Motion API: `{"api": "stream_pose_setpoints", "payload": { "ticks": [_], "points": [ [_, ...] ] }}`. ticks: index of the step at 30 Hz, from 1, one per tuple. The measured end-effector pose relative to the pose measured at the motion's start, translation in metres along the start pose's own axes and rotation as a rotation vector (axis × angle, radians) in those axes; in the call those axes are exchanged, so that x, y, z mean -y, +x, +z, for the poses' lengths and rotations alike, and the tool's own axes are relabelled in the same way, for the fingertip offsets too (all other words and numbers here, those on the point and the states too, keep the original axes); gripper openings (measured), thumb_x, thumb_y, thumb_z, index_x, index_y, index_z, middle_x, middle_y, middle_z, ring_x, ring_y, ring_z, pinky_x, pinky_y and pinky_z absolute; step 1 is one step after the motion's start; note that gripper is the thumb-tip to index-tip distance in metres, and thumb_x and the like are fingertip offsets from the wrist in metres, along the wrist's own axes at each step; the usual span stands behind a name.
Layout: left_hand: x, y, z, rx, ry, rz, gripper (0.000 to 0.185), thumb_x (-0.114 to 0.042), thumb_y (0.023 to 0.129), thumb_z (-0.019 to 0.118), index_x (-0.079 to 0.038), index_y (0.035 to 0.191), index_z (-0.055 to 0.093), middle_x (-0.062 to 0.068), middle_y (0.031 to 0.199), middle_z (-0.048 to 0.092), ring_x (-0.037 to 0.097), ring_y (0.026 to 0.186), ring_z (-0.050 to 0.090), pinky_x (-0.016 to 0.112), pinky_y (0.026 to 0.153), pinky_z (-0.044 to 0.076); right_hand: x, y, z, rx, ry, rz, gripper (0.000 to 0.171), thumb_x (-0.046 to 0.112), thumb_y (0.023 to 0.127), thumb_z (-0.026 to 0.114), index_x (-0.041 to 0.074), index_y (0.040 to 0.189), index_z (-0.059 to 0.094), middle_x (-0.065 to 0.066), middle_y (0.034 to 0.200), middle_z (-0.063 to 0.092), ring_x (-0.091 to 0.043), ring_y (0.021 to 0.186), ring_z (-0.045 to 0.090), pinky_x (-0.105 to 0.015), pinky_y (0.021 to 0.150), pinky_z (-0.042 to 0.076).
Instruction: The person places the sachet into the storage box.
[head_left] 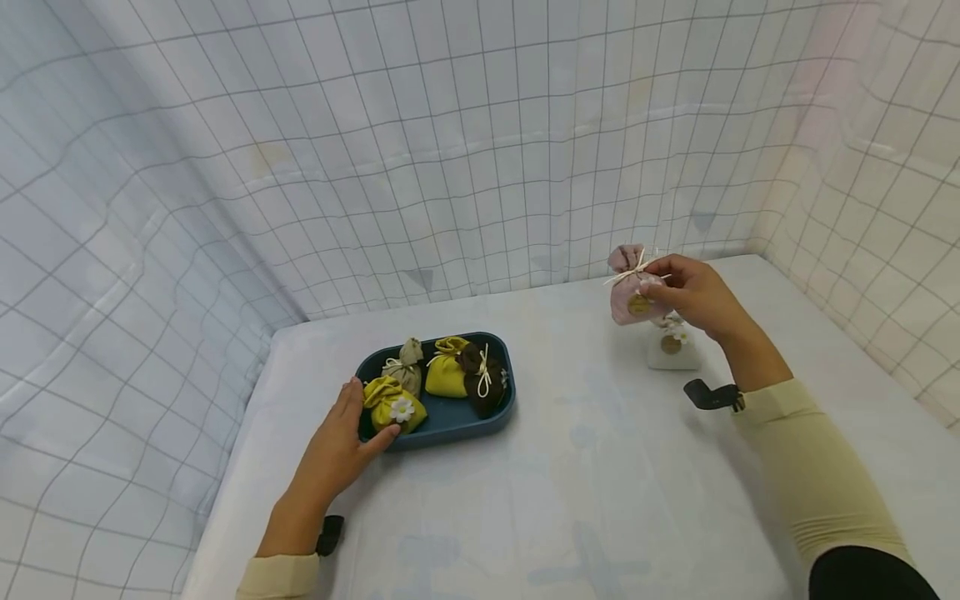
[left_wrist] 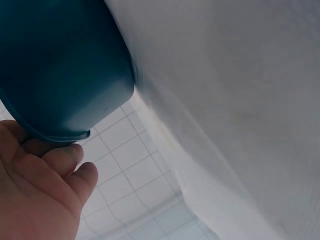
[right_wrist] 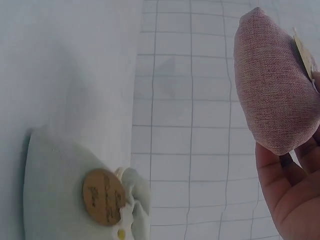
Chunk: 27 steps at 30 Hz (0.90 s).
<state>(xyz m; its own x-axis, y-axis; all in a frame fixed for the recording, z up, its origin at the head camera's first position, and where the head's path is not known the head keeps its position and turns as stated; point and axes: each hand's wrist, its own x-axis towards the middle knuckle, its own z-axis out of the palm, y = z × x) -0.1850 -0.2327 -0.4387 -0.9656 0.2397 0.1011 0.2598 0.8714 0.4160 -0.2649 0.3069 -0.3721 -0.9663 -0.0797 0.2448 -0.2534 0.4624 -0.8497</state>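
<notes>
A pink drawstring pouch (head_left: 624, 307) with a pale tie and a round tag is lifted above the table, its side pinched by my right hand (head_left: 693, 296). In the right wrist view the pink pouch (right_wrist: 275, 85) hangs clear of the surface. Just below it stands a white pouch (head_left: 672, 360) with a flower and a brown tag (right_wrist: 104, 196). My left hand (head_left: 337, 446) grips the left end of a dark blue tray (head_left: 457, 429), thumb at the front rim, fingers along the left side; the left wrist view shows fingers (left_wrist: 65, 159) curled at the rim.
Inside the tray are a yellow pouch (head_left: 386, 396) with a white flower, a grey-green pouch (head_left: 405, 371), another yellow pouch (head_left: 446, 379) and a dark brown pouch (head_left: 476, 387). White cloth covers the table (head_left: 570, 500). Gridded curtains (head_left: 480, 167) hang behind and at both sides.
</notes>
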Motion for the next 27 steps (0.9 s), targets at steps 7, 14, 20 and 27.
{"api": "stream_pose_setpoints", "payload": {
  "ticks": [7, 14, 20, 27],
  "points": [
    [0.000, 0.000, 0.001, 0.036, 0.007, -0.020, 0.106, -0.069, 0.093, 0.049, 0.004, 0.157, 0.007, 0.025, 0.162, 0.009, 0.042, 0.148, 0.013, 0.061, 0.113, 0.022, 0.017, 0.004, 0.022, 0.000, 0.051, -0.005, 0.033, 0.018, 0.094, 0.071, -0.001, 0.119, 0.061, -0.012, 0.107, 0.059, -0.022, 0.090, 0.053, -0.023, 0.070, 0.050],
    [-0.002, -0.001, 0.001, 0.054, 0.031, -0.014, 0.104, -0.068, 0.094, 0.047, 0.005, 0.157, 0.007, 0.025, 0.162, 0.007, 0.043, 0.148, 0.012, 0.061, 0.113, 0.023, 0.034, 0.010, 0.052, 0.052, 0.082, -0.010, 0.032, 0.023, 0.095, 0.070, 0.003, 0.118, 0.062, -0.012, 0.109, 0.060, -0.026, 0.094, 0.054, -0.027, 0.075, 0.052],
    [0.000, -0.002, 0.004, 0.054, 0.070, 0.015, 0.099, -0.062, 0.099, 0.046, 0.008, 0.156, 0.006, 0.027, 0.162, 0.005, 0.043, 0.148, 0.008, 0.061, 0.114, 0.021, 0.050, 0.018, 0.079, 0.105, 0.109, -0.056, 0.027, 0.019, 0.093, 0.070, 0.004, 0.115, 0.064, -0.012, 0.104, 0.062, -0.026, 0.089, 0.056, -0.029, 0.070, 0.053],
    [0.000, -0.004, 0.008, 0.046, 0.102, 0.038, 0.093, -0.057, 0.102, 0.043, 0.010, 0.155, 0.006, 0.027, 0.162, 0.004, 0.042, 0.149, 0.003, 0.060, 0.115, 0.019, 0.067, 0.024, 0.106, 0.164, 0.151, -0.073, 0.029, 0.018, 0.092, 0.071, 0.002, 0.116, 0.064, -0.012, 0.105, 0.062, -0.025, 0.089, 0.057, -0.028, 0.069, 0.052]
  ]
}}
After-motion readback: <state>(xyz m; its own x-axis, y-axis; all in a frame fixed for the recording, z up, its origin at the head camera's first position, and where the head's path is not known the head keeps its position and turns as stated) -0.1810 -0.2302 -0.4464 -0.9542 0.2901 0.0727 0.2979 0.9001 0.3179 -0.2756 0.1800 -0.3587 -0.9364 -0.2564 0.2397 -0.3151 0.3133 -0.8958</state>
